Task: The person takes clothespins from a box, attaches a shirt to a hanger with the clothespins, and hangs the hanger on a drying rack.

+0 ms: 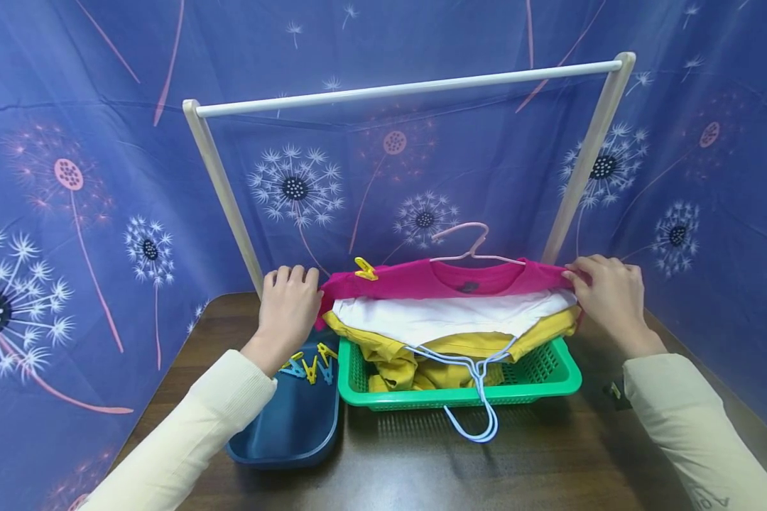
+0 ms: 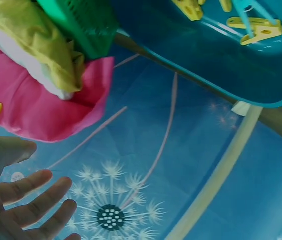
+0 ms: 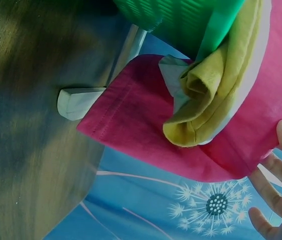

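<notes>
Brown tabletop (image 1: 415, 475) stretched toward me in front of the green basket (image 1: 396, 399), its left edge beyond the dark blue tub (image 1: 281, 426); behind, a white rail (image 1: 409, 89) joined two wooden posts (image 1: 584, 163), with a wide opening between them. My right hand (image 1: 613, 298) pinched the upper edge of a pink shirt (image 1: 396, 280), thumb in front, fingers behind. My left hand (image 1: 289, 309) was at the shirt's other end, thumb and fingers apart; I could not tell whether it touched the cloth. The shirt spanned the basket's back part, a pale pink hanger (image 1: 473, 253) rising from its neckline and a yellow clothespin (image 1: 366, 270) on its top edge. Nearer me lay a white garment (image 1: 422, 316), then yellow clothing (image 1: 393, 349), with light blue hangers (image 1: 478, 375) jutting over the front rim. More clothespins (image 1: 309, 369), yellow and blue, lay in the tub, just left of the basket. A blue dandelion-print curtain (image 1: 486, 163) enclosed the back and sides.
</notes>
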Motion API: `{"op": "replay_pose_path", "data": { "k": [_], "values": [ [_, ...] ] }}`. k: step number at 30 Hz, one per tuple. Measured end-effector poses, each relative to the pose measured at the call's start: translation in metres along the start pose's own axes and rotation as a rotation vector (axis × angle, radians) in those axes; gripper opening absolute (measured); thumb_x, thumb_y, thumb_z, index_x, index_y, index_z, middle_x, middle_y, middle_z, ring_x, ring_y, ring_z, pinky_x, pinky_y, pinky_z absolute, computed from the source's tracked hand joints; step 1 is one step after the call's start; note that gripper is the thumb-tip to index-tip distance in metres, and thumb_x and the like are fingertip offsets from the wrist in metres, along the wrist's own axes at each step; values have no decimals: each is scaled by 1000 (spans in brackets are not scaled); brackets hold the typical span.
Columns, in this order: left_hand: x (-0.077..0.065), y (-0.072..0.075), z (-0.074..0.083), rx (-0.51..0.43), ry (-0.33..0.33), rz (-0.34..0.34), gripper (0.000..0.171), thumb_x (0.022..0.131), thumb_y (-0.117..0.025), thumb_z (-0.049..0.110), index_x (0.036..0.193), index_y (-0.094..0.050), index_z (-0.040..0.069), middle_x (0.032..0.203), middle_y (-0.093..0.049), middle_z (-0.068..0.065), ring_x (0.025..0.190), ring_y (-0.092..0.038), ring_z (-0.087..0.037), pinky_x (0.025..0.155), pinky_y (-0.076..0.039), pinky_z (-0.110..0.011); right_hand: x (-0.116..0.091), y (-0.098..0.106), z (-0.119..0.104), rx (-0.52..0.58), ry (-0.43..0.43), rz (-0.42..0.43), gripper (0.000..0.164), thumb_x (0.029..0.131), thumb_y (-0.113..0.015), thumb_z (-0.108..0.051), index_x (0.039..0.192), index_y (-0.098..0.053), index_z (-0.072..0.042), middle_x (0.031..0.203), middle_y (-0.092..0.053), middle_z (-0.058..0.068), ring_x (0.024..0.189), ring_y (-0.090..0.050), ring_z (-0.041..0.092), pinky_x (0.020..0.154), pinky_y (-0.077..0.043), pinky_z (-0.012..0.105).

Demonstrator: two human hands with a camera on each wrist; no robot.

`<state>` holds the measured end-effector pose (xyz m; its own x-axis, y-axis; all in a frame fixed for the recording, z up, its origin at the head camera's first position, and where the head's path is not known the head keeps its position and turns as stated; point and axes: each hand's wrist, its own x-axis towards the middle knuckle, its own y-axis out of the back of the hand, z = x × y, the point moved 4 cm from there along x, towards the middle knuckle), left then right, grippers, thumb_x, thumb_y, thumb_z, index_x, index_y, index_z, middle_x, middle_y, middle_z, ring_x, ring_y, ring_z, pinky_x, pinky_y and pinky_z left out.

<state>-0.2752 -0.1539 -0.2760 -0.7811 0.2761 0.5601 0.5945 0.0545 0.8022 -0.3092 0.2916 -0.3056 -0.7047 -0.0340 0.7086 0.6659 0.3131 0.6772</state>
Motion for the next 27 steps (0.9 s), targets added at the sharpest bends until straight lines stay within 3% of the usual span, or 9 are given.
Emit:
{"op": "replay_pose_path", "data": {
  "k": [11, 19, 27],
  "values": [
    [-20, -20, -17, -25, 60, -43, 31, 83, -66, 24, 103, -58, 3, 97, -62, -17, 95, -54, -35, 89, -40, -50, 1, -2, -2, -26, 21, 15, 10, 81, -65, -11, 86, -66, -2, 88, -65, 22, 79, -55, 42, 69, -32, 54],
    [-35, -36, -26, -27, 77, -42, 25, 82, -65, 21, 97, -59, 3, 98, -63, -17, 85, -56, -36, 79, -42, -50, 1, -2, -4, -49, 23, 14, 10, 80, -64, -10, 87, -65, -2, 86, -65, 21, 79, -54, 40, 71, -31, 53],
    [-52, -59, -24, -47, 74, -159, 29, 82, -64, 21, 102, -60, 0, 90, -64, -20, 81, -56, -36, 72, -43, -50, 0, -4, -5, -54, 20, 14, 11, 80, -64, -10, 87, -64, -2, 86, -64, 21, 80, -54, 40, 71, -31, 54]
  ]
}}
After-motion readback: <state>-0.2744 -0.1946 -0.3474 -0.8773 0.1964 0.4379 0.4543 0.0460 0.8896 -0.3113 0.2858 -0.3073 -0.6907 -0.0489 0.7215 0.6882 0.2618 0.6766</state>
